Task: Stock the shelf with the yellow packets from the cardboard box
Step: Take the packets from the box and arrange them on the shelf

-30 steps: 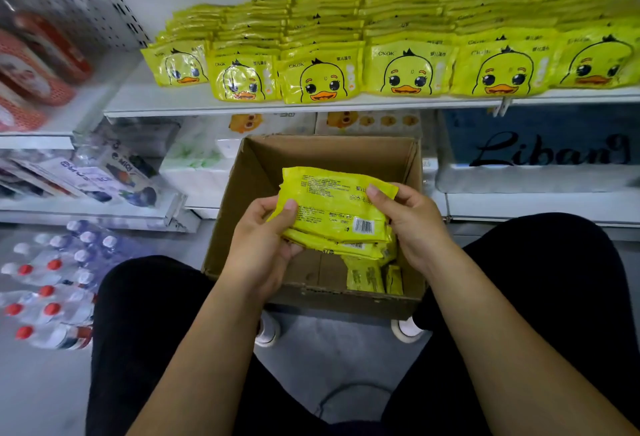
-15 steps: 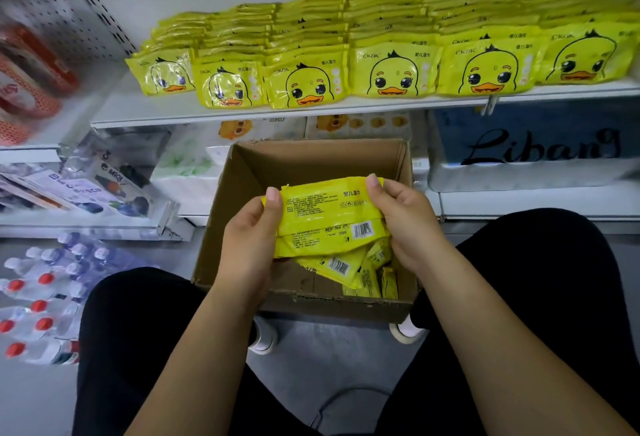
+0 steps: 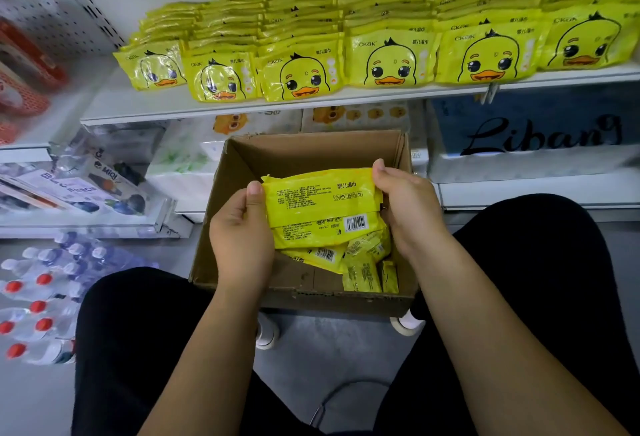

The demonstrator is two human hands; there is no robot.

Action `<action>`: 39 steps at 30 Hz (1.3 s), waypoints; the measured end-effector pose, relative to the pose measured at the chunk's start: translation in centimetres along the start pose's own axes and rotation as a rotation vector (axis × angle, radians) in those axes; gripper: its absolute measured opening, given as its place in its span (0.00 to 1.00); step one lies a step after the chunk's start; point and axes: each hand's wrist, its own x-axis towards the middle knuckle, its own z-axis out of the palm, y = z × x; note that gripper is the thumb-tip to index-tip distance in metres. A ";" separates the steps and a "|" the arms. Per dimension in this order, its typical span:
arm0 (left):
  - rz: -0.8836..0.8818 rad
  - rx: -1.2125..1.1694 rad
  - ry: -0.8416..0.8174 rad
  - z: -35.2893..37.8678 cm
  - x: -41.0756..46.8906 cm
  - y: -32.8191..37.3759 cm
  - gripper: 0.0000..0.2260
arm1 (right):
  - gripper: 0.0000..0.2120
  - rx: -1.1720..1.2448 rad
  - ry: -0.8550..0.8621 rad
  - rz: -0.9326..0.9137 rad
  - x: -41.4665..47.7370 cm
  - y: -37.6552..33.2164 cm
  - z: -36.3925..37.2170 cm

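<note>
A small stack of yellow packets (image 3: 322, 207) hangs back side up over the open cardboard box (image 3: 242, 165). My left hand (image 3: 240, 235) grips its left end, thumb on top. My right hand (image 3: 408, 207) grips the right end the same way. More yellow packets (image 3: 363, 269) lie loose in the box's near right corner. On the white shelf (image 3: 138, 103) above, rows of yellow duck-face packets (image 3: 301, 72) stand upright, several deep, from the middle to the right edge.
The box sits on the floor between my knees in black trousers (image 3: 138, 349). Shrink-wrapped bottles with red caps (image 3: 38, 293) lie at the left. Tissue packs and a blue "Libang" pack (image 3: 533, 138) fill the lower shelf. Red items sit at the far left.
Both hands have squared the stack and lifted it slightly over the box, now level. The view has tilted closer toward the shelf and box.
</note>
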 end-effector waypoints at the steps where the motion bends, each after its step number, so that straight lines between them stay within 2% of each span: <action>1: -0.007 -0.007 0.007 0.1 0.0 -0.1 0.20 | 0.28 -0.001 -0.020 0.008 0.0 -0.1 0.0; 3: -0.042 -0.043 0.018 0.3 0.2 -0.1 0.21 | 0.21 0.012 -0.104 0.061 -0.1 -0.3 -0.1; 5: -0.063 -0.059 0.038 0.3 0.5 0.1 0.22 | 0.18 -0.001 -0.220 0.129 -0.3 -0.9 -0.2; 7: -0.091 -0.080 0.060 0.1 0.8 0.5 0.22 | 0.14 -0.045 -0.293 0.122 -0.6 -0.9 -0.1; 11: -0.211 -0.176 -0.036 -0.2 0.6 1.2 0.22 | 0.06 0.023 -0.195 0.013 -0.5 -0.6 0.5; 15: -0.328 -0.247 -0.129 -0.4 0.4 0.4 0.17 | 0.05 0.074 -0.146 -0.035 -0.4 -1.0 1.4; 19: -0.441 -0.334 -0.148 -0.7 0.4 -0.4 0.17 | 0.08 0.145 -0.121 -0.062 -0.7 -0.5 2.3; 24: -0.444 -0.333 -0.138 -1.9 1.7 -1.3 0.14 | 0.12 0.183 -0.190 0.006 -0.7 -0.9 3.6; 27: -0.419 -0.291 -0.119 -3.4 3.7 -1.3 0.13 | 0.12 -0.117 -0.193 -0.083 -0.3 -1.2 4.7; 29: -0.355 -0.238 -0.112 -4.7 5.4 -1.3 0.16 | 0.12 -0.372 -0.180 -0.196 0.1 -1.4 5.9; 31: -0.273 -0.125 -0.121 -5.8 7.2 -1.4 0.20 | 0.13 -0.520 -0.169 -0.295 0.5 -1.7 7.5; 34: -0.189 0.007 -0.110 -7.4 10.5 -1.8 0.24 | 0.12 -0.638 -0.162 -0.421 1.5 -2.7 10.2; 37: -0.194 -0.062 -0.172 -9.0 13.7 -2.7 0.38 | 0.12 -0.627 -0.160 -0.464 2.3 -3.8 12.8; 39: -0.217 -0.137 -0.201 -9.8 15.4 -2.7 0.40 | 0.07 -0.621 -0.170 -0.491 2.9 -4.2 14.7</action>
